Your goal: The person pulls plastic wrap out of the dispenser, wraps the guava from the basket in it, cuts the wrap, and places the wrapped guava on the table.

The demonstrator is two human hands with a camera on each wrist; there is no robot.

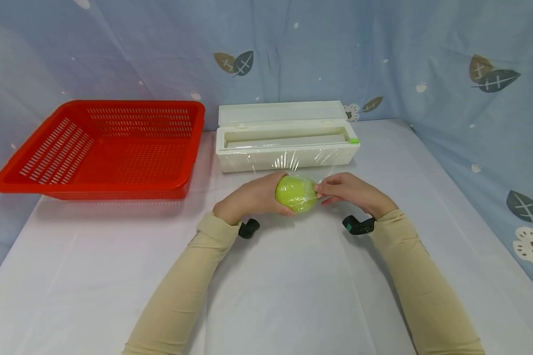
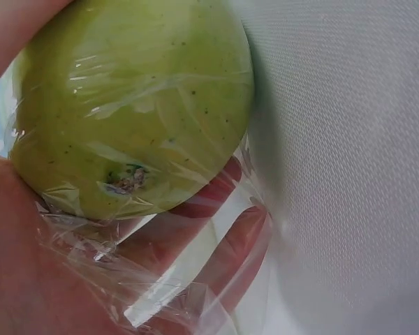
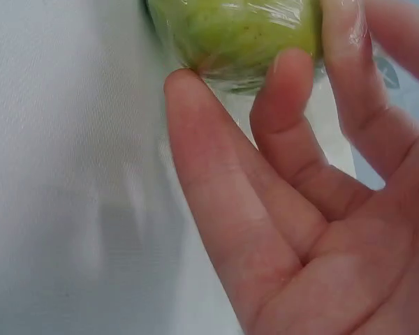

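A person wraps a green fruit [image 1: 295, 193], apple-like in form, in clear cling film [image 2: 160, 296] over a white-covered table [image 1: 284, 296]. The fruit sits between the two hands, just in front of an open white film dispenser [image 1: 233, 162]; whether it touches the cloth cannot be told. The left hand [image 1: 259, 195] curves round one side of the fruit, loose film bunched across its fingers. At the other side, the right hand [image 1: 348, 190] appears to pinch the film between thumb and forefinger, its remaining fingers spread apart.

The step in hand looks to be drawing the film round the fruit: it lies fairly smooth over the skin but hangs slack below, in the left wrist view. The next move calls for a steady left hold while the right folds the loose edges close. Film glints across the dispenser's front; whether it joins the wrap is unclear. A red slotted basket [image 1: 115, 188] stands to the left.
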